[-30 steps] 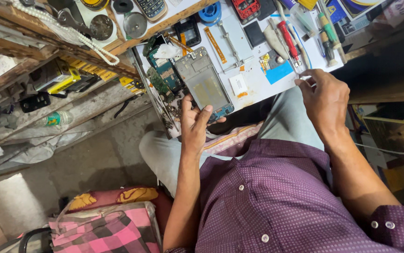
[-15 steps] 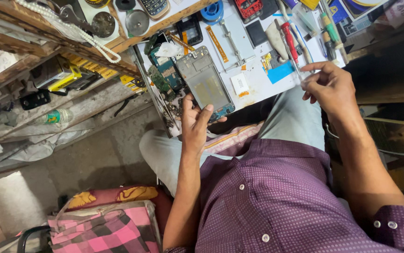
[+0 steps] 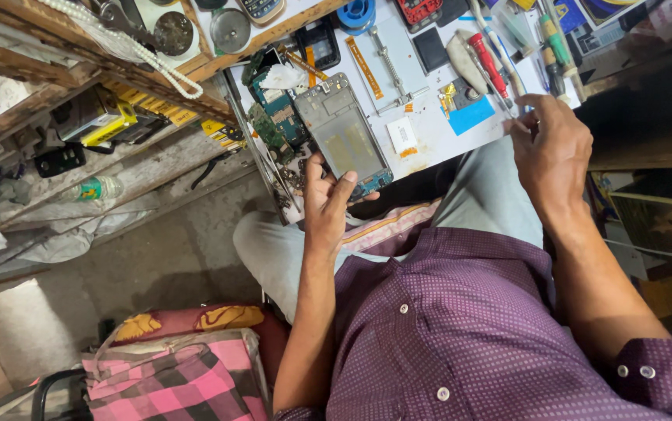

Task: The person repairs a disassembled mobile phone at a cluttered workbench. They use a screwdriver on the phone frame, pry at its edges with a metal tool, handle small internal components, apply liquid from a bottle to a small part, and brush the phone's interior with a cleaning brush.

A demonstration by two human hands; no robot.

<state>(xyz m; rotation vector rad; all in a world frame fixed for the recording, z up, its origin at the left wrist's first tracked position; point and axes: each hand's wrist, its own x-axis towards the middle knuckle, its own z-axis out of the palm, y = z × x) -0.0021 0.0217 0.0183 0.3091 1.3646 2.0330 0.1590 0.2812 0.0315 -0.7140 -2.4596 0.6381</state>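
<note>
Layout of a phone repair bench seen from above

An opened phone frame is being held at the near edge of the work mat by the left hand, circuit boards lying just left of it; screwdrivers are lying right, beside the right hand.

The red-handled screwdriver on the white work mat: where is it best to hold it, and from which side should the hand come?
Grip the red-handled screwdriver around its thick red handle, coming from above: it lies flat on the white work mat, closely flanked by other tools. The right hand is the nearer; the left hand holds the opened phone frame.
</note>
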